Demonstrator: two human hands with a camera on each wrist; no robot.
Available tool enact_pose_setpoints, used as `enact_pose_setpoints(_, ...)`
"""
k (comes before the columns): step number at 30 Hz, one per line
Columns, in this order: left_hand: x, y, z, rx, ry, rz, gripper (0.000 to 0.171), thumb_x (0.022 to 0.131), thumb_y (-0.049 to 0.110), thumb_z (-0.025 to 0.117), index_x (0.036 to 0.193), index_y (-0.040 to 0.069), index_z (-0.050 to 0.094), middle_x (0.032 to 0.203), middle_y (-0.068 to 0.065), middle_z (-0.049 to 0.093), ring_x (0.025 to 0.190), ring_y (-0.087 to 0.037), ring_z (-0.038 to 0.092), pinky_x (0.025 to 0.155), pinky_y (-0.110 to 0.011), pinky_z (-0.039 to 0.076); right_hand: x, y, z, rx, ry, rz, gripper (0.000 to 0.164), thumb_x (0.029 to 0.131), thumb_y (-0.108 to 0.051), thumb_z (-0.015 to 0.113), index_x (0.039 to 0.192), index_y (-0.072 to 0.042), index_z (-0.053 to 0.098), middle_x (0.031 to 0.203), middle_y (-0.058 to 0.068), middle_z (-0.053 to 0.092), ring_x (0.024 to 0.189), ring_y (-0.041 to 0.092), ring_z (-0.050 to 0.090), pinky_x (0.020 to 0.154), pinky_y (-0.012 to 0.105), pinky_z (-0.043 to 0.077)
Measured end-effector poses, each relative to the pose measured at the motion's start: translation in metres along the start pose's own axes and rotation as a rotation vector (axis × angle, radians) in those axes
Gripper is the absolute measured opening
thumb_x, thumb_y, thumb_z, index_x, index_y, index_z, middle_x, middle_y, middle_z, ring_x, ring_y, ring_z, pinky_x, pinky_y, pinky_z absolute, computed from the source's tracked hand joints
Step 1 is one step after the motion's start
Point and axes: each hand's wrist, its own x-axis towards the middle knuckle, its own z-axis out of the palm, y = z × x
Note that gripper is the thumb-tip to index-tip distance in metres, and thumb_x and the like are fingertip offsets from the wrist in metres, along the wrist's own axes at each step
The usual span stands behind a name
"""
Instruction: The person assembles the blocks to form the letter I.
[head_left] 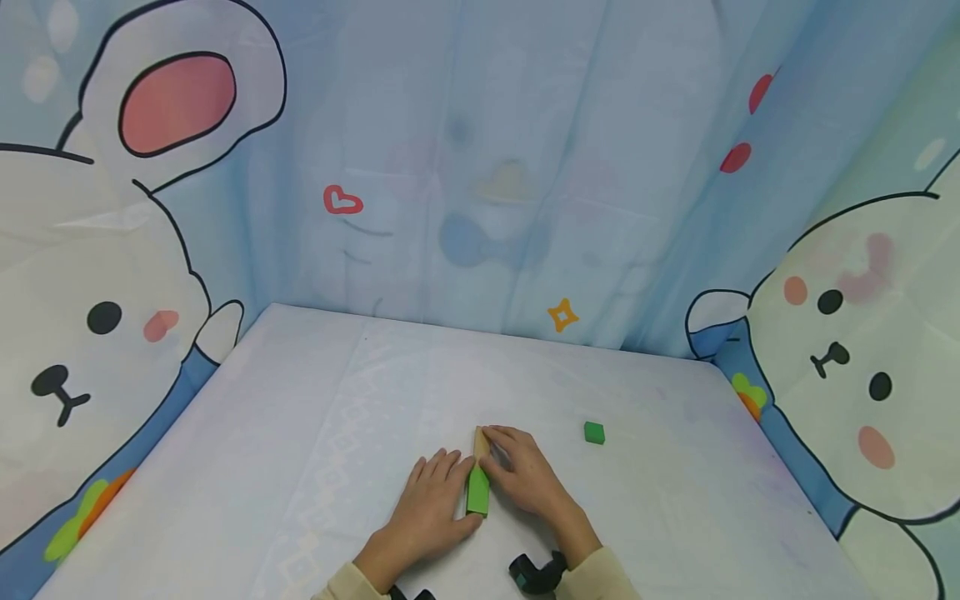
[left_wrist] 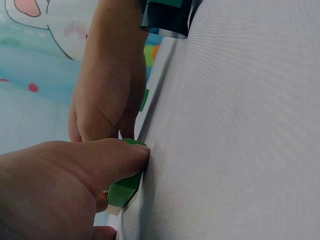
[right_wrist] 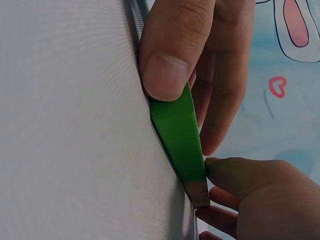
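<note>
The head view is softly bright, the wrist views dimmer and seemingly grainier.

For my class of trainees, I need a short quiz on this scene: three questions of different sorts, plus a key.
1. Multiple choice: What colour is the narrow section at the far end of the elongated, tapered green block?
A) Red
B) Tan
C) Blue

2. True or false: In the head view, the small green cube-like block lies on the white table surface, to the right of the person's right hand.

3. Fill in the blank: The thumb at the elongated block's near end belongs to the person's ____ hand.

Key:
1. B, the tan section.
2. True.
3. Left: the left hand.
</note>
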Motion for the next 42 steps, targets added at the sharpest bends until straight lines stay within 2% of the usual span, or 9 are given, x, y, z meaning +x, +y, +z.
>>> enact_pose_setpoints(9, 0.002, 0.000, 0.001, 0.006, 0.001, -0.001, 0.072, 0.093, 0.045, 0.071, 0.155, 0.019, 0.048, 0.158, -0.015, 0.046, 0.150, -0.039, 0.037, 0.121, -0.063, 0.029, 0.000, 0.000, 0.001, -0.001, 0.005, 0.009, 0.044, 0.101, -0.017, 0.064, 0.144, -0.007, 0.060, 0.146, 0.014, 0.059, 0.141, 0.039, 0.050, 0.115, 0.059, 0.041)
enact_pose_setpoints(28, 0.001, 0.002, 0.000, 0.003, -0.011, -0.002, 0.071, 0.092, 0.044, 0.072, 0.154, 0.019, 0.049, 0.157, -0.015, 0.047, 0.150, -0.039, 0.038, 0.120, -0.064, 0.030, 0.001, 0.002, -0.001, 0.029, 0.007, 0.055, 0.042, 0.102, -0.018, 0.062, 0.144, -0.011, 0.061, 0.148, 0.012, 0.058, 0.142, 0.037, 0.050, 0.116, 0.060, 0.040)
enact_pose_setpoints(35, 0.002, 0.001, 0.001, -0.008, -0.015, -0.007, 0.070, 0.092, 0.043, 0.072, 0.153, 0.018, 0.049, 0.157, -0.015, 0.047, 0.150, -0.039, 0.038, 0.121, -0.063, 0.029, -0.001, 0.006, -0.004, 0.020, 0.064, 0.077, 0.042, 0.099, -0.017, 0.067, 0.141, -0.011, 0.063, 0.144, 0.014, 0.060, 0.139, 0.039, 0.052, 0.114, 0.060, 0.042)
enact_pose_setpoints(42, 0.002, 0.002, -0.001, -0.009, -0.023, -0.017, 0.071, 0.091, 0.044, 0.072, 0.153, 0.018, 0.049, 0.158, -0.015, 0.047, 0.150, -0.039, 0.037, 0.121, -0.063, 0.029, -0.002, 0.013, -0.008, -0.011, 0.087, 0.119, 0.044, 0.097, -0.015, 0.070, 0.140, -0.011, 0.064, 0.143, 0.014, 0.061, 0.139, 0.038, 0.052, 0.114, 0.058, 0.043)
